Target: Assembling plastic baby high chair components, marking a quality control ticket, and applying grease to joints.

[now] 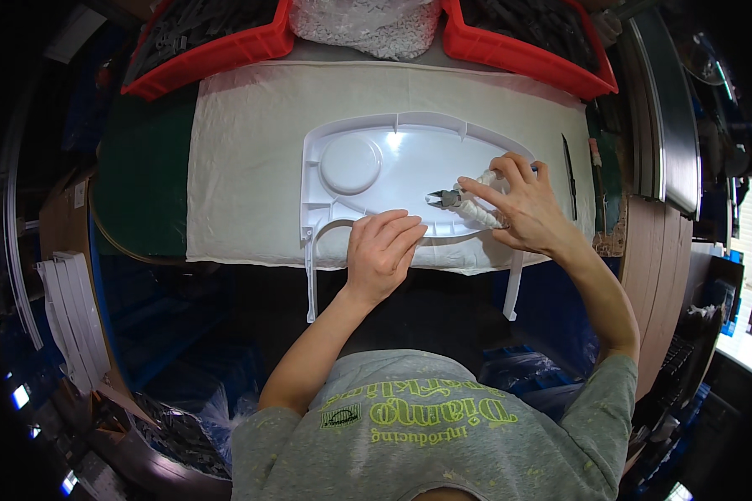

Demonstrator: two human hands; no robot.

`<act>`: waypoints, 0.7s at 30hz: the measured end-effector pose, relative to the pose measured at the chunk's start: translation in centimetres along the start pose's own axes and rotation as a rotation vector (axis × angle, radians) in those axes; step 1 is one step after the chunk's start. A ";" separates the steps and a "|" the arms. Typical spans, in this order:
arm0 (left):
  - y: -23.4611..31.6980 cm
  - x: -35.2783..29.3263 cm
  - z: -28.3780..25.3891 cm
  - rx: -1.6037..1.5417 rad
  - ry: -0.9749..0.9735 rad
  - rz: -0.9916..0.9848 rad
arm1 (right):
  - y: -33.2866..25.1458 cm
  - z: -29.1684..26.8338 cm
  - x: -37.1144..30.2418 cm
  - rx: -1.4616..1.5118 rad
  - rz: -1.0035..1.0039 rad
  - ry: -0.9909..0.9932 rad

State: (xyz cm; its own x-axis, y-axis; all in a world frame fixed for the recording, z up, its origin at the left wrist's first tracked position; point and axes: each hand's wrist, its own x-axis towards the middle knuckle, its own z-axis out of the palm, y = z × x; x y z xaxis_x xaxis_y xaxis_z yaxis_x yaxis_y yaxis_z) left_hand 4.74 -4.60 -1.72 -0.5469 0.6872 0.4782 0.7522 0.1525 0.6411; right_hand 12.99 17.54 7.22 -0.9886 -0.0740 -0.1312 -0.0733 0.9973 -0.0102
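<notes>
At the white panel, hands angle inward, right gripping pliers.

1. Wide lane here, left over the white cloth!
2. Far side's walled off: red bins, plastic bag between.
3. Right, slim black tool narrows the cloth beside the white panel.

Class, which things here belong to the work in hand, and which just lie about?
In use:
white shallow plastic moulding, left hand at its near edge
white-handled grey metal pliers, in the right hand
cream cloth underneath

Seemingly lying about:
thin black rod
two red plastic bins of parts
clear plastic bag of white pieces
</notes>
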 end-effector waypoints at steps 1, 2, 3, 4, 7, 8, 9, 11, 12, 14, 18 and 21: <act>0.0 0.0 0.0 -0.001 -0.002 -0.004 | 0.1 0.0 0.1 0.028 0.003 -0.018; 0.0 -0.1 0.0 0.000 0.001 -0.005 | 0.1 0.0 0.2 0.031 0.002 -0.022; 0.0 -0.1 0.0 -0.001 0.005 -0.006 | 0.1 -0.1 0.3 0.031 -0.009 0.001; 0.0 -0.1 0.1 -0.003 0.003 -0.010 | 0.1 -0.1 0.4 0.032 -0.020 0.022; 0.0 -0.1 0.1 -0.002 0.001 -0.015 | 0.3 0.0 0.4 0.020 -0.055 0.037; 0.1 -0.1 0.2 -0.002 0.001 -0.016 | 0.4 0.1 0.4 0.025 -0.054 0.033; 0.1 -0.1 0.2 -0.004 0.000 -0.018 | 0.6 0.1 0.5 0.034 -0.052 0.012; 0.0 -0.1 0.3 -0.012 -0.009 -0.026 | 0.7 0.3 0.7 0.050 -0.047 -0.016; 0.0 -0.1 0.3 -0.017 -0.013 -0.028 | 0.6 0.4 0.7 0.051 -0.052 -0.020; 0.0 -0.1 0.3 -0.018 -0.017 -0.032 | 0.4 0.6 0.8 0.060 -0.053 -0.032; -0.1 0.1 0.1 -0.022 -0.025 -0.019 | 0.3 0.9 0.9 0.040 -0.057 -0.015; -0.1 0.2 0.2 -0.035 -0.019 -0.014 | 0.2 1.5 0.7 0.033 -0.049 0.039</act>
State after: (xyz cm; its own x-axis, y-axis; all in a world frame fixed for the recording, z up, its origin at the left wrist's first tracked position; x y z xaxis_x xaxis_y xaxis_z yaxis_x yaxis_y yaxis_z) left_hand 4.58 -4.37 -1.80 -0.5503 0.6983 0.4579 0.7309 0.1377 0.6684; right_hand 12.47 17.68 5.59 -0.9883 -0.1223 -0.0907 -0.1183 0.9918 -0.0486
